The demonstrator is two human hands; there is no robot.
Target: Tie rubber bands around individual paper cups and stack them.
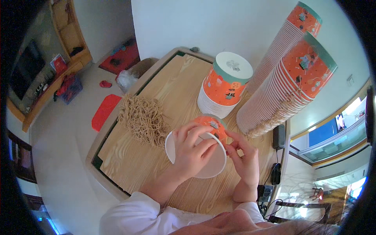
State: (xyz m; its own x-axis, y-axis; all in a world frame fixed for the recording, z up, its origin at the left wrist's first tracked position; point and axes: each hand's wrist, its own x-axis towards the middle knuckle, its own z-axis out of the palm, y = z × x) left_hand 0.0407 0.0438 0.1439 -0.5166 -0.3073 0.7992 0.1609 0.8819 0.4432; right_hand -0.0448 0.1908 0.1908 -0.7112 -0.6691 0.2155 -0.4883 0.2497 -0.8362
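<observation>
An orange and green paper bucket (214, 166) with a white inside lies tipped on its side, its mouth toward me. My left hand (192, 150) grips it, reaching across the mouth with the fingers over the upper rim. At the rim's right side my right hand (243, 156) is closed in a pinch against the bucket's outer wall. Whatever lies between those fingertips is too small to make out. A tangled heap of brown twisted paper cords (144, 119) rests on the table to the left of the bucket.
Upside-down buckets form a short stack (225, 88) behind my hands. Two tall leaning stacks rise at the right; cords hang over the nearer stack (270, 100). Black adapters (276, 172) and cables line the right edge of the wooden table (129, 164). A white wall stands behind.
</observation>
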